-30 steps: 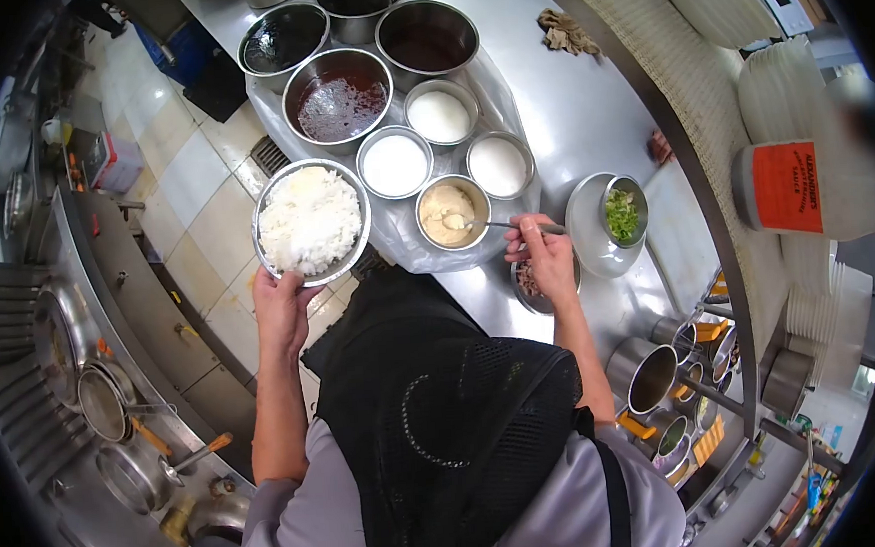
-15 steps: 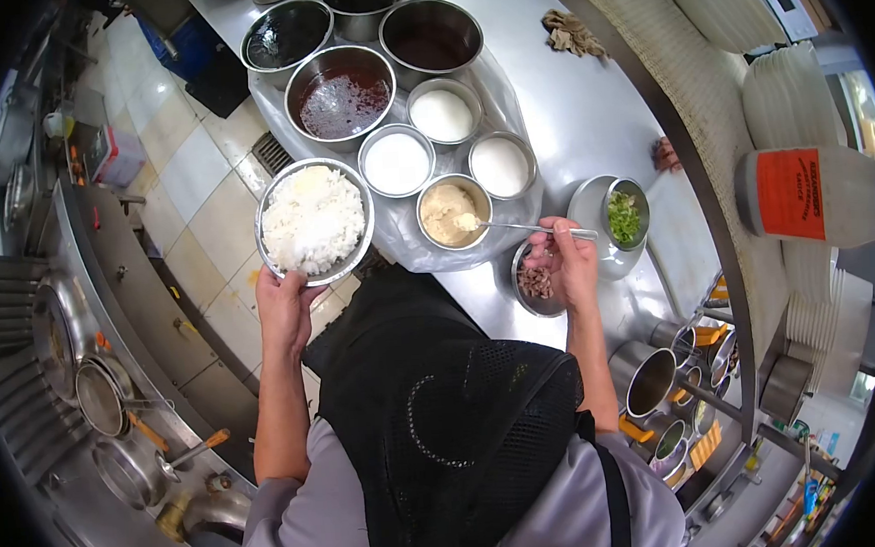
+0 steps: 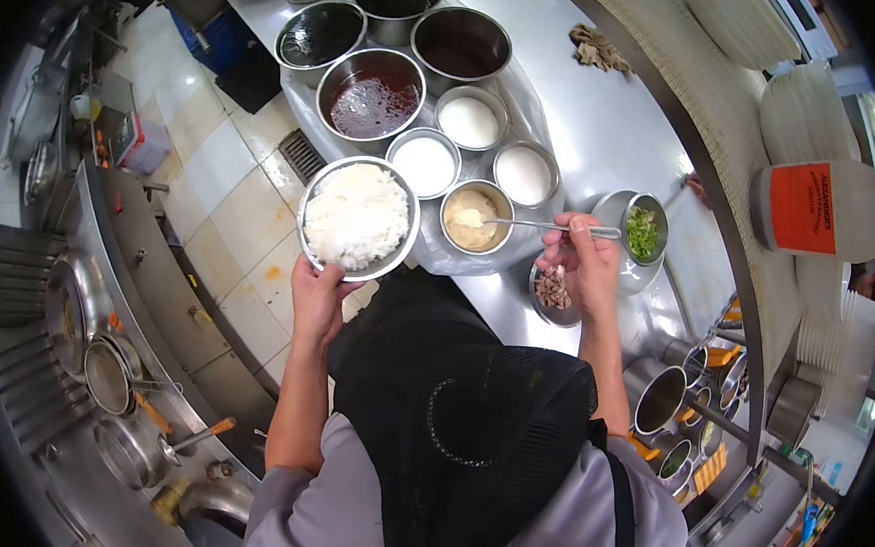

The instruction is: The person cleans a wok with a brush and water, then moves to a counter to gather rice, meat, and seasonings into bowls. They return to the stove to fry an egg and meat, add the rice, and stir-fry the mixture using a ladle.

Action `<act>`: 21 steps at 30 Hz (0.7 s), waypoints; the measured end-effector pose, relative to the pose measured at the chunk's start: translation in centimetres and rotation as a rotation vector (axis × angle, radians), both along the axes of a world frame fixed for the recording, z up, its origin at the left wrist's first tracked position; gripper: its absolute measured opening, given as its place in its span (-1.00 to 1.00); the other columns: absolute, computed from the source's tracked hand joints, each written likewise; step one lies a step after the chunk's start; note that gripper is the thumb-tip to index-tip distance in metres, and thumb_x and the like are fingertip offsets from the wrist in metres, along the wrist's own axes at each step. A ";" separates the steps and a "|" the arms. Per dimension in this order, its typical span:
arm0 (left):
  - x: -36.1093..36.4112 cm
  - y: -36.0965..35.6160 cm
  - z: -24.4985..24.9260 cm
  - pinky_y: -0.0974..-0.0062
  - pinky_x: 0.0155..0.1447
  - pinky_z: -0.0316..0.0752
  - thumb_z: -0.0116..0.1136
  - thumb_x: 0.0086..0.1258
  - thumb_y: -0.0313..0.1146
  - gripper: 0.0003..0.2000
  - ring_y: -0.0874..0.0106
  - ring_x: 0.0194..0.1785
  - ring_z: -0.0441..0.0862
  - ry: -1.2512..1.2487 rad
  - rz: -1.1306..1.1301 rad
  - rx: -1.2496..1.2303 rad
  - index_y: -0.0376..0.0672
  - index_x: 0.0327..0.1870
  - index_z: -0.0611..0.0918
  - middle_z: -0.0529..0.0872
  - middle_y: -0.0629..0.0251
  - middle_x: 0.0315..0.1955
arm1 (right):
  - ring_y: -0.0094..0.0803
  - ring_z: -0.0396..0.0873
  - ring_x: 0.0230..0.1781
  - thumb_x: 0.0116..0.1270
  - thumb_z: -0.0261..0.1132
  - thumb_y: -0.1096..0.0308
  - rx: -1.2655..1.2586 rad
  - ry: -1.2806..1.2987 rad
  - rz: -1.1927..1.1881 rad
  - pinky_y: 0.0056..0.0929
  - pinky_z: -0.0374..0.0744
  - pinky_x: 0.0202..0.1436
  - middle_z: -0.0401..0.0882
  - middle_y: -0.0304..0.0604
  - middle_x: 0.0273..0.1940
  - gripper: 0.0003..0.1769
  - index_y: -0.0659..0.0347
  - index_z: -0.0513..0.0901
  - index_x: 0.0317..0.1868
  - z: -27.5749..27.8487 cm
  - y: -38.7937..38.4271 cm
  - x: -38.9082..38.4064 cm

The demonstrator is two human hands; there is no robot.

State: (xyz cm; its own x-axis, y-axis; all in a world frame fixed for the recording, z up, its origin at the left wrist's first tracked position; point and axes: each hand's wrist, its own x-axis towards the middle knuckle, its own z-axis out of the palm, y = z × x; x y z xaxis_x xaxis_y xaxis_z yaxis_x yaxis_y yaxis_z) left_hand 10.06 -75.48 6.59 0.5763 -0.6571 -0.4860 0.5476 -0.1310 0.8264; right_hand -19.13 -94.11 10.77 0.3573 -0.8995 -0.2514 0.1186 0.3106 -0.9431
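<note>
My left hand grips the near rim of a metal bowl of white rice. Closed around a long metal spoon is my right hand. The spoon's tip is in a small metal bowl of pale yellow paste, with a lump of paste on it. Beneath my right hand a bowl of chopped brownish pieces is partly hidden. A bowl of chopped green onion stands just right of the spoon's handle end. Two bowls of white powder are beside the paste bowl.
Larger metal pots of dark and reddish liquid stand at the back of the steel counter. A crumpled brown cloth lies behind. At right are stacked plates and a red-labelled container. Pans sit on the left.
The rice bowl and my left hand have come closer to the paste bowl within the view. The spoon's tip has shifted towards the middle of the paste. The whole view has shifted slightly.
</note>
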 end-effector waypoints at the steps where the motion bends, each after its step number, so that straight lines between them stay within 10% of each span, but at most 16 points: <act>1: -0.1 -0.1 0.3 0.49 -0.19 0.75 -0.08 0.27 -0.67 -0.61 0.31 -0.09 0.73 0.001 -0.030 0.007 -0.37 0.16 0.40 0.65 0.04 -0.01 | -0.49 0.60 -0.38 0.56 0.10 0.19 -0.019 -0.034 0.058 -0.40 0.73 -0.31 0.65 -0.08 -0.30 -0.65 0.37 0.58 -0.01 1.1 0.2 0.9; 12: -1.2 0.5 0.4 0.48 -0.15 0.76 -0.07 0.27 -0.65 -0.60 0.34 -0.12 0.74 0.250 -0.075 -0.119 -0.38 0.17 0.42 0.67 0.06 -0.04 | -0.29 0.68 -0.20 0.51 0.11 0.44 -0.548 -0.169 0.238 -0.42 0.62 -0.05 0.70 0.06 -0.19 -0.76 0.40 0.66 -0.03 6.6 1.0 1.2; 15: -0.9 0.4 0.8 0.48 -0.16 0.75 -0.07 0.27 -0.64 -0.60 0.35 -0.13 0.73 0.251 -0.069 -0.139 -0.38 0.18 0.42 0.67 0.07 -0.04 | -0.29 0.65 -0.14 0.45 0.16 0.48 -0.850 0.205 0.530 -0.35 0.60 -0.02 0.69 0.01 -0.19 -0.81 0.38 0.70 -0.15 7.3 0.8 1.8; 21: -1.2 2.2 -0.1 0.48 -0.19 0.74 -0.05 0.27 -0.63 -0.61 0.36 -0.15 0.73 0.193 0.063 -0.097 -0.35 0.16 0.42 0.67 0.08 -0.06 | -0.47 0.60 -0.24 0.53 0.12 0.38 -0.501 0.245 0.115 -0.50 0.57 -0.10 0.67 -0.13 -0.24 -0.75 0.37 0.66 -0.05 2.3 1.1 -0.2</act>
